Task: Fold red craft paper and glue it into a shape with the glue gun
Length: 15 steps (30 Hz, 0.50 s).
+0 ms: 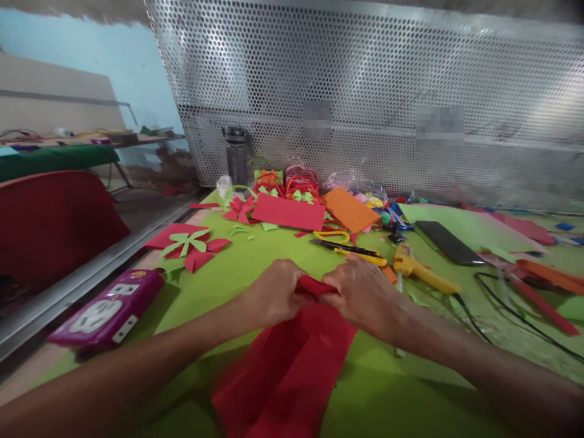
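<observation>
A red sheet of paper or felt (292,377) hangs toward me from both hands, creased down its length. My left hand (276,295) is closed on its far edge, and my right hand (360,295) grips the same edge a short way to the right. Between the two fists the edge is bunched or folded over. The fingertips are mostly hidden. Just beyond my right hand lie a black cutter knife (347,247) and yellow-handled scissors (331,236). A yellow glue gun (424,272) rests to the right of that hand.
A purple power strip (109,310) lies at the left edge of the green-covered table (205,310). Cut paper flowers (185,243), a red card (288,212), an orange card (350,209) and small red bags (301,185) sit farther back. A black phone (448,242) and cable (515,313) are right.
</observation>
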Motion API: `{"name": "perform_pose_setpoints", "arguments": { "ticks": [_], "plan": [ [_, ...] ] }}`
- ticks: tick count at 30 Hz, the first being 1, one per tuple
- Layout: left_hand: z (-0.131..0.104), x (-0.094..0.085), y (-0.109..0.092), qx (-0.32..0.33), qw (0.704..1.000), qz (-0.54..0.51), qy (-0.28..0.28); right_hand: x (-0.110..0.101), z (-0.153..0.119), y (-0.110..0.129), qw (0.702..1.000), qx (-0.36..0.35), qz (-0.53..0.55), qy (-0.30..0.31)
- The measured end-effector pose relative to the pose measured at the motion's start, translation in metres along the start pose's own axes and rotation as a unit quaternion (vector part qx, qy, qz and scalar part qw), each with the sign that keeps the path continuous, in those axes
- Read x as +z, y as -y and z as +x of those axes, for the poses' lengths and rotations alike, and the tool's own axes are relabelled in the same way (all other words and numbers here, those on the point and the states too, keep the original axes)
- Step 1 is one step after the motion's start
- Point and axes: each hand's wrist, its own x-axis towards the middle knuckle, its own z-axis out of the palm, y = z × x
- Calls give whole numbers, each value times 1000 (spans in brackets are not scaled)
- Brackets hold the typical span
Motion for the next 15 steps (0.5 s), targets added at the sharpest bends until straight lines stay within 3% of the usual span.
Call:
{"name": "perform_pose_setpoints", "arguments": {
  "ticks": [6,15],
  "plan": [
    [0,1,2,43,996,81,-24,-4,2,1,998,8,55,37],
    [-1,-9,0,0,991,131,14,1,0,-3,1000,-13,12,17]
  ]
}}
